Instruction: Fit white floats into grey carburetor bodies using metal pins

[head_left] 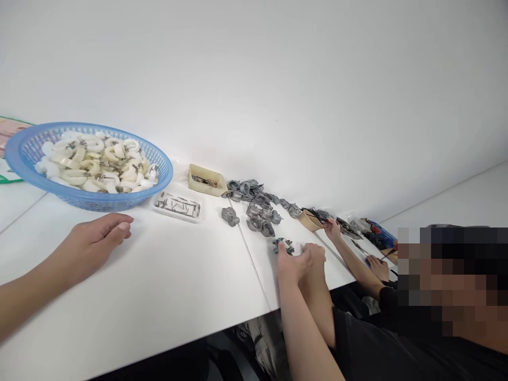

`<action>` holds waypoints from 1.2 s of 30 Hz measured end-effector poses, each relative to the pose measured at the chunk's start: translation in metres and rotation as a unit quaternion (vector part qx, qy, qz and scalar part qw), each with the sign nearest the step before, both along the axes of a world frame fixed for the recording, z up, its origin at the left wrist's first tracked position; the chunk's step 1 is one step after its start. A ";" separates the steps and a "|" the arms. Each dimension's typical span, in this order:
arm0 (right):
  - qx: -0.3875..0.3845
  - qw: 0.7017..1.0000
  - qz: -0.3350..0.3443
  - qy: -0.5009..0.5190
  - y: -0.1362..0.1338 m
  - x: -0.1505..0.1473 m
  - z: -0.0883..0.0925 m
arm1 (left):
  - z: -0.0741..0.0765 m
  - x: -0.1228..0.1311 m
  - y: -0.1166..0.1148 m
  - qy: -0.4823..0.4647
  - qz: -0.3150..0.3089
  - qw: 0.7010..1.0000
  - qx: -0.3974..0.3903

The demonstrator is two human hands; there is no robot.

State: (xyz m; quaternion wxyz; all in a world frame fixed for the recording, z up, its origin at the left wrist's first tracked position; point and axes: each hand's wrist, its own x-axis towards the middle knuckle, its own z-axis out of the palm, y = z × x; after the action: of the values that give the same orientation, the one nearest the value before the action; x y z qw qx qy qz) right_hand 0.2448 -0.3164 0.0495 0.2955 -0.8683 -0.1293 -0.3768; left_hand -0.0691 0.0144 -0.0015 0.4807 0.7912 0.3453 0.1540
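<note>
Now, left hand (93, 241): lying on its side on the desk (178, 280), about midway between the near and far edges, just in front of the blue basket (95, 200) but not touching it.
Grip: fingers loosely curled and apart, thumb free, closed on nothing.
Right hand: outside the picture, so nothing can be said of its grip.
Blue basket: at the far edge of the desk by the wall, toward the left corner, heaped with cream-white rings (95, 161).
Rings: open, C-shaped hoops, each seemingly carrying a small dark metal fitting, though they are too small here to be sure.
Handling: probably light, stiff, smooth plastic, likely to slide and tangle in the heap. A pinch across the band of a ring on top looks the surest hold. The basket looks light and a little flexible, best taken by its rim.
Pin tray (178, 205): clear and shallow, just right of the basket, holding short metal pins.
Beige box (205, 180): beyond the tray, at the far edge.
Grey castings (260, 209): strewn along the far edge, past the desk's seam.
Co-worker's hands (302, 259): together on a small grey piece (283, 245), toward the near edge on the right.
</note>
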 end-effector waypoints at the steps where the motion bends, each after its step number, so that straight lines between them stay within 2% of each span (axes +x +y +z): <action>1: 0.009 1.000 -0.015 -0.015 0.008 -0.005 -0.002 | -0.001 0.000 0.000 0.000 0.000 1.000 0.001; 3: 0.001 0.999 0.016 -0.043 0.033 -0.024 -0.005 | -0.001 0.001 -0.002 0.004 -0.001 1.000 -0.002; 4: -0.019 0.996 0.063 -0.057 0.050 -0.038 -0.005 | -0.001 0.001 -0.003 0.007 -0.001 1.000 -0.006; 5: -0.050 0.981 0.171 -0.081 0.070 -0.056 -0.006 | -0.001 0.002 -0.005 0.008 0.000 1.000 -0.011; 7: -0.103 0.913 0.382 -0.101 0.113 -0.095 -0.008 | 0.001 0.003 -0.009 0.004 0.003 1.000 -0.018; 8: -0.125 0.876 0.458 -0.089 0.135 -0.116 -0.010 | 0.002 0.004 -0.011 -0.005 0.005 1.000 -0.015; 9: -0.152 0.840 0.515 -0.072 0.156 -0.135 -0.014 | 0.004 0.004 -0.012 -0.018 0.007 1.000 -0.007; 11: -0.220 0.785 0.578 -0.041 0.193 -0.169 -0.025 | 0.006 0.004 -0.014 -0.045 0.019 0.999 0.017; 12: -0.259 0.763 0.591 -0.022 0.208 -0.182 -0.031 | 0.007 0.003 -0.013 -0.051 0.032 0.998 0.027; 13: -0.286 0.758 0.586 -0.006 0.221 -0.192 -0.038 | 0.008 0.003 -0.012 -0.051 0.049 0.997 0.030; 14: -0.299 0.771 0.562 0.009 0.230 -0.199 -0.043 | 0.008 0.002 -0.010 -0.043 0.066 0.996 0.029; 16: -0.335 0.758 0.559 0.018 0.240 -0.205 -0.050 | 0.007 0.001 -0.005 -0.015 0.094 0.995 0.030; 20: -0.389 0.703 0.594 0.033 0.235 -0.200 -0.049 | 0.002 0.006 -0.005 0.006 0.093 0.995 0.041; 22: -0.398 0.693 0.600 0.038 0.230 -0.197 -0.046 | 0.000 0.009 -0.011 0.007 0.083 0.996 0.035; 26: -0.402 0.688 0.602 0.042 0.228 -0.195 -0.047 | 0.004 0.014 -0.020 0.015 0.079 0.995 0.053; 30: -0.390 0.692 0.606 0.047 0.231 -0.194 -0.050 | 0.012 0.018 -0.019 0.039 0.037 0.995 0.085; 34: -0.363 0.731 0.578 0.024 0.231 -0.193 -0.052 | 0.011 0.026 -0.016 0.041 0.025 0.991 0.121; 36: -0.355 0.733 0.579 0.022 0.233 -0.191 -0.053 | 0.007 0.030 -0.015 0.034 0.019 0.991 0.126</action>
State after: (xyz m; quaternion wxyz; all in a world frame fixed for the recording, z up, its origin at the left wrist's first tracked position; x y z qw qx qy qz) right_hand 0.0534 -0.0838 -0.0032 0.1293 -0.6753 -0.7250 -0.0399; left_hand -0.0395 -0.0002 0.0058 0.3622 0.8433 0.3545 0.1788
